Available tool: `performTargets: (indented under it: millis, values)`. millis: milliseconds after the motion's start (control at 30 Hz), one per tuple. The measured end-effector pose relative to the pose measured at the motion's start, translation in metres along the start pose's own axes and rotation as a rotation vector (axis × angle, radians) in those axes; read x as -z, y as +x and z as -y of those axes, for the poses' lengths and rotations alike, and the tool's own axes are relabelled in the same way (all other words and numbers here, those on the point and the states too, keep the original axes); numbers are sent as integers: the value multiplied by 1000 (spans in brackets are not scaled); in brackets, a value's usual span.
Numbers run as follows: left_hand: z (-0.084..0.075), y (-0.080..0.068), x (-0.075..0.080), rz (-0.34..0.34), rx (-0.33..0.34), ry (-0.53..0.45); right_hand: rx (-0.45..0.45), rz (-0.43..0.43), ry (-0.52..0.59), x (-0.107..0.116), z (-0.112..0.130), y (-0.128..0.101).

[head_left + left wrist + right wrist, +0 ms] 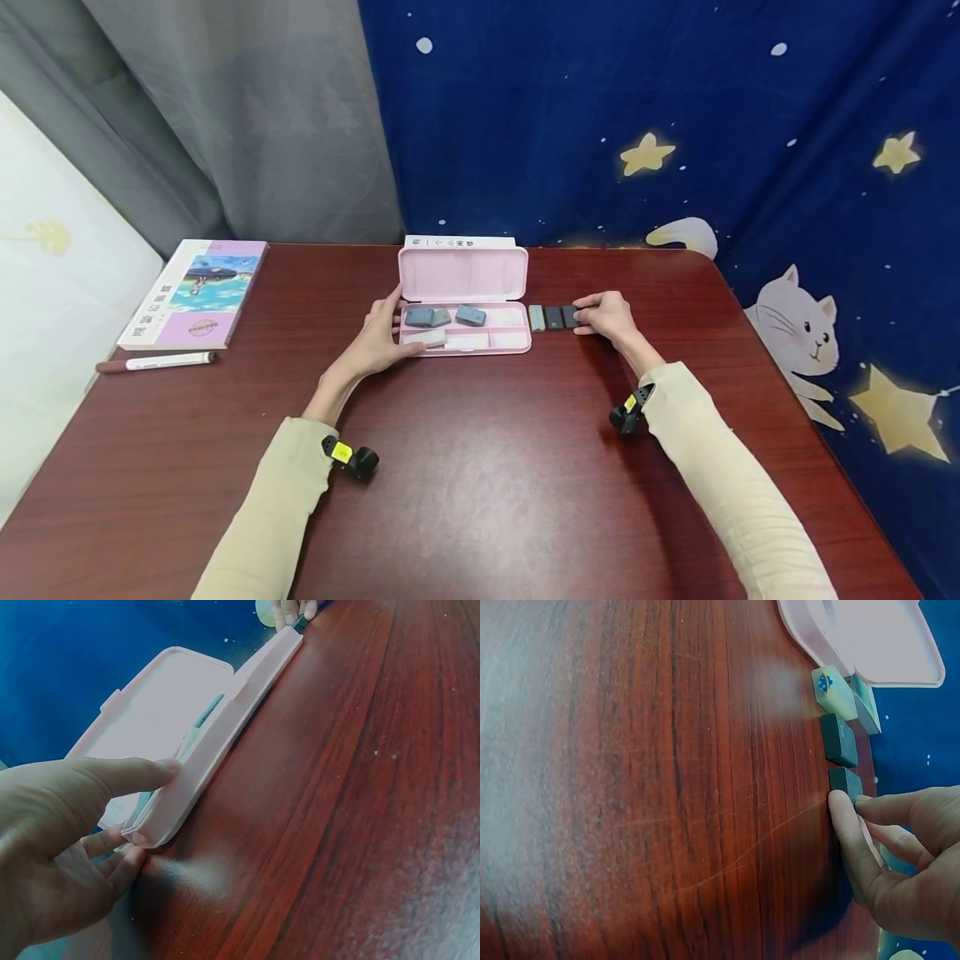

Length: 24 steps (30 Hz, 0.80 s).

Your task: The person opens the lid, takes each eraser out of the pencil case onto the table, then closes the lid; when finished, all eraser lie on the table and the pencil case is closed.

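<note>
Sitting open on the dark red wooden table [480, 467] is a pink pencil case [463, 273], with its lid standing up at the back. Inside its tray lie three small grey erasers [442, 317] and a whitish one [425, 337].

The left hand [377, 336] holds the left end of the case. Its thumb lies along the front edge, and its fingers curl around the corner, as the left wrist view shows.

Just right of the case, three small erasers sit in a row on the table. First comes a pale eraser [536, 317] with a blue mark on it. Next is a dark eraser [554, 317]. Last is another dark one, the end eraser [570, 316].

The right hand [607, 315] pinches that end eraser between its thumb and fingertips, and the eraser is flat on the table.

Far to the left lies a book [197, 293] with a purple and blue cover. A marker pen [156, 362] lies in front of it. A blue cloth with stars and a cat [798, 329] hangs behind the table.
</note>
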<state>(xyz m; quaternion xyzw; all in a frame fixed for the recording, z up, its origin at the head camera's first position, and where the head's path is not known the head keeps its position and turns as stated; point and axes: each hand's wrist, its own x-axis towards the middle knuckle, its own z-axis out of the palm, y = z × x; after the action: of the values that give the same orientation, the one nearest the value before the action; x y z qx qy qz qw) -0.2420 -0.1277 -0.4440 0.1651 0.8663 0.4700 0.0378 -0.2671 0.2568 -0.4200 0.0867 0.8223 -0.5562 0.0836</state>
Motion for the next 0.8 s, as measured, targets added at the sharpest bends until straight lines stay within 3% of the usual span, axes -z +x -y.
performTargets:
  millis: [800]
  values:
    - [-1,0,1,0,-5,-6,63,17,-233,2,5,1]
